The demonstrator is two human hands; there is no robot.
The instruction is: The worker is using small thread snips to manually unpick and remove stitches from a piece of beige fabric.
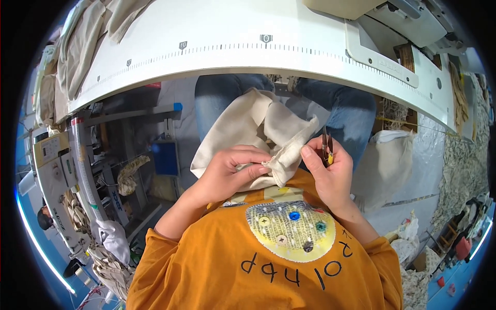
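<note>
Counter (217, 57) ahead; cream cloth (232, 129) bunched over jeans (338, 106). Left hand (232, 173) pinches its edge; right hand (333, 173) grips snips (329, 150), thumb against cloth. Handwork looks underway; amount left unclear.

Left grip (231, 169), right grip (335, 169): thumb-and-finger pinches

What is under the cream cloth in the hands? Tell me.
Blue jeans show beyond the cream cloth on both sides, and the orange shirt near its lower edge. Whatever lies directly beneath is covered.
</note>
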